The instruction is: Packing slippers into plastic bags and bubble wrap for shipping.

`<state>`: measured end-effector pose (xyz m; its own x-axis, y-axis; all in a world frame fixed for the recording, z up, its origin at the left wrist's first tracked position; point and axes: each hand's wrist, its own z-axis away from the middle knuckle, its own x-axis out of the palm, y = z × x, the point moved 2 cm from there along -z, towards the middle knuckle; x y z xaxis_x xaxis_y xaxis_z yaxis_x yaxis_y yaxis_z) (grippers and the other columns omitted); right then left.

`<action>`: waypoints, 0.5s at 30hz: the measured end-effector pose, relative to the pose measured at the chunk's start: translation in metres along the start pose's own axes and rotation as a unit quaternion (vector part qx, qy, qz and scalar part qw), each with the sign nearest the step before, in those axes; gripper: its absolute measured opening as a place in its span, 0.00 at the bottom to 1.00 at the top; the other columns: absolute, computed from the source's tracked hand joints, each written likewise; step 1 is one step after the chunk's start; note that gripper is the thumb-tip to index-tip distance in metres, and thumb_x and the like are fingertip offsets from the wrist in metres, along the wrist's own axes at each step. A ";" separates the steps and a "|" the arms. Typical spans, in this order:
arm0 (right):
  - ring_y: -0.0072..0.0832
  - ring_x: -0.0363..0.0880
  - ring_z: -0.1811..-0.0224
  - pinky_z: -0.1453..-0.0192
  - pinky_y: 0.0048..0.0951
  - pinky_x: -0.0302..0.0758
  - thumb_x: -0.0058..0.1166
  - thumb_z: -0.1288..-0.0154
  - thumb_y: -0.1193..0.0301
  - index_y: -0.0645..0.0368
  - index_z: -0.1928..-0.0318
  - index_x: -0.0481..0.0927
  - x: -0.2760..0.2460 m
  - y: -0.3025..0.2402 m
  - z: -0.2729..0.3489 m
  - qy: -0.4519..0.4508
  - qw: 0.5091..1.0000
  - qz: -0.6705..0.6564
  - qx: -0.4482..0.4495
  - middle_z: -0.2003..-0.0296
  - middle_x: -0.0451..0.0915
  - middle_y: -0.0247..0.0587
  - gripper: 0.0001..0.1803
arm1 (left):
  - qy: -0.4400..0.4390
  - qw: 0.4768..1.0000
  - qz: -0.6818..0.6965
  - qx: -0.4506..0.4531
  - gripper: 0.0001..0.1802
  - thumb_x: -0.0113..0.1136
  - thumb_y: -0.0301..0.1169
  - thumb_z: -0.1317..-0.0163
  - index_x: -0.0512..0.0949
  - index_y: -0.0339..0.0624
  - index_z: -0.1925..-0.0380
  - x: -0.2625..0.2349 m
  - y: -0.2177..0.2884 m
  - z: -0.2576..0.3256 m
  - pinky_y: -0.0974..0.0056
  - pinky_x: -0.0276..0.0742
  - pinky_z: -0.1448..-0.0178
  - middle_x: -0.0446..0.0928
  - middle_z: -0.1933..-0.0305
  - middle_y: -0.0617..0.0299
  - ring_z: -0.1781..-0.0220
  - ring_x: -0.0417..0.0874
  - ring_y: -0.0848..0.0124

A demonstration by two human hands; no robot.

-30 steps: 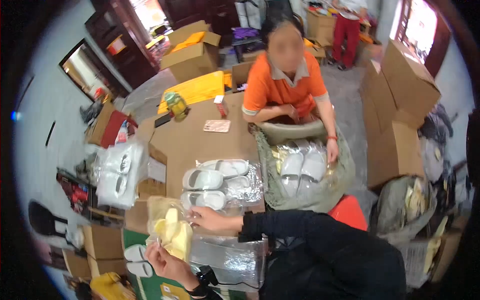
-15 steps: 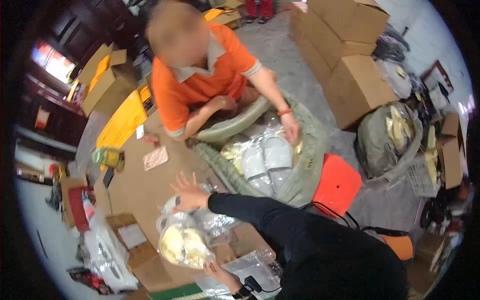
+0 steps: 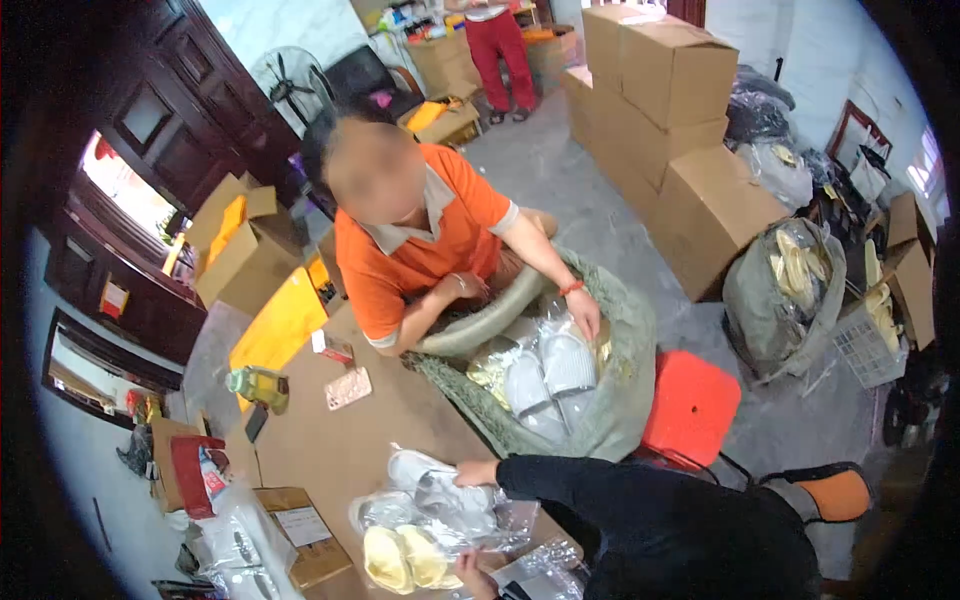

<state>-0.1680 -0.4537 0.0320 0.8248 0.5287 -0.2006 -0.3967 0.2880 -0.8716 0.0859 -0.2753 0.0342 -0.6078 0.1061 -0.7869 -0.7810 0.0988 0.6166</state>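
Observation:
My right hand [image 3: 478,473], in a black sleeve, is closed on the edge of a clear-bagged pair of white slippers [image 3: 425,475] on the brown tabletop. Nearer the lower edge, my left hand [image 3: 474,573] pinches the side of a clear bag holding pale yellow slippers [image 3: 408,560]. Its fingertips are small and partly blurred. The two bagged pairs lie against each other, with more clear plastic [image 3: 545,570] beside my left hand. Across from me, a person in an orange shirt [image 3: 425,240] rests a hand [image 3: 585,312] at bagged grey-white slippers [image 3: 570,362] in a large green sack [image 3: 630,400].
On the brown table [image 3: 310,440] lie a pink phone [image 3: 348,389], a dark phone [image 3: 256,423], a small box [image 3: 332,347] and a yellowish jar [image 3: 260,386]. A red stool [image 3: 692,408] stands beside the sack. Cardboard boxes [image 3: 655,130] are stacked behind, near another sack [image 3: 785,300].
My right hand, spread over the bags before, has closed on the white slippers' bag. The whole view has shifted, showing more of the room. My left hand stays by the yellow slippers.

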 end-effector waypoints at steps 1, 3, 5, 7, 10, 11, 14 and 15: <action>0.35 0.78 0.65 0.61 0.39 0.71 0.47 0.40 0.60 0.57 0.61 0.80 0.009 0.006 0.008 -0.002 0.995 -0.101 0.004 0.70 0.78 0.49 0.16 | -0.026 0.993 -0.078 0.082 0.17 0.54 0.30 0.43 0.74 0.32 0.54 0.011 0.000 -0.001 0.58 0.65 0.44 0.71 0.52 0.50 0.51 0.70 0.59; 0.28 0.70 0.52 0.56 0.31 0.74 0.52 0.41 0.46 0.68 0.46 0.67 0.021 -0.040 0.047 -0.129 0.930 -0.334 0.078 0.51 0.71 0.45 0.37 | -0.042 0.998 -0.044 0.017 0.16 0.54 0.31 0.42 0.74 0.33 0.55 0.020 -0.013 -0.007 0.59 0.65 0.45 0.71 0.53 0.51 0.52 0.70 0.62; 0.28 0.59 0.39 0.43 0.31 0.68 0.54 0.41 0.46 0.64 0.35 0.52 0.037 -0.052 0.067 -0.075 0.904 -0.418 0.043 0.39 0.58 0.43 0.45 | -0.127 0.988 0.037 -0.084 0.15 0.52 0.32 0.39 0.73 0.35 0.56 0.040 -0.007 -0.020 0.62 0.65 0.46 0.72 0.54 0.55 0.53 0.70 0.66; 0.30 0.55 0.36 0.37 0.32 0.60 0.60 0.46 0.47 0.62 0.33 0.44 0.045 -0.052 0.078 -0.028 0.918 -0.357 -0.170 0.39 0.59 0.44 0.53 | -0.226 0.950 0.116 -0.180 0.13 0.51 0.34 0.37 0.73 0.37 0.57 0.061 0.002 -0.027 0.65 0.65 0.47 0.72 0.56 0.59 0.55 0.70 0.70; 0.35 0.60 0.39 0.40 0.34 0.64 0.64 0.49 0.52 0.62 0.33 0.43 0.056 -0.050 0.108 0.045 0.936 -0.304 -0.170 0.40 0.59 0.48 0.55 | -0.271 0.920 0.179 -0.220 0.13 0.51 0.34 0.36 0.72 0.38 0.57 0.074 0.007 -0.024 0.65 0.65 0.47 0.72 0.55 0.59 0.56 0.70 0.70; 0.35 0.61 0.40 0.41 0.34 0.64 0.64 0.50 0.53 0.62 0.33 0.43 0.064 -0.048 0.112 0.042 0.949 -0.283 -0.134 0.40 0.59 0.49 0.54 | -0.266 0.919 0.199 -0.214 0.14 0.51 0.34 0.37 0.72 0.37 0.56 0.070 0.007 -0.019 0.64 0.65 0.47 0.72 0.55 0.57 0.55 0.71 0.69; 0.36 0.63 0.41 0.44 0.35 0.66 0.64 0.50 0.57 0.62 0.33 0.43 0.075 -0.041 0.120 0.044 0.977 -0.207 -0.033 0.41 0.60 0.50 0.53 | -0.246 0.915 0.264 -0.180 0.16 0.52 0.31 0.40 0.72 0.35 0.54 0.065 0.016 -0.014 0.61 0.66 0.45 0.72 0.52 0.53 0.53 0.71 0.63; 0.36 0.63 0.42 0.45 0.36 0.67 0.64 0.50 0.58 0.62 0.33 0.44 0.079 -0.037 0.121 0.043 0.982 -0.182 0.000 0.41 0.61 0.51 0.53 | -0.237 0.913 0.285 -0.169 0.17 0.52 0.30 0.41 0.72 0.34 0.53 0.065 0.019 -0.012 0.60 0.67 0.45 0.72 0.52 0.51 0.52 0.72 0.62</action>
<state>-0.1371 -0.3259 0.1032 0.9432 0.3207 0.0868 -0.0694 0.4456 -0.8925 0.0304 -0.2786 -0.0053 -0.8618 0.4696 -0.1919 -0.4048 -0.4085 0.8181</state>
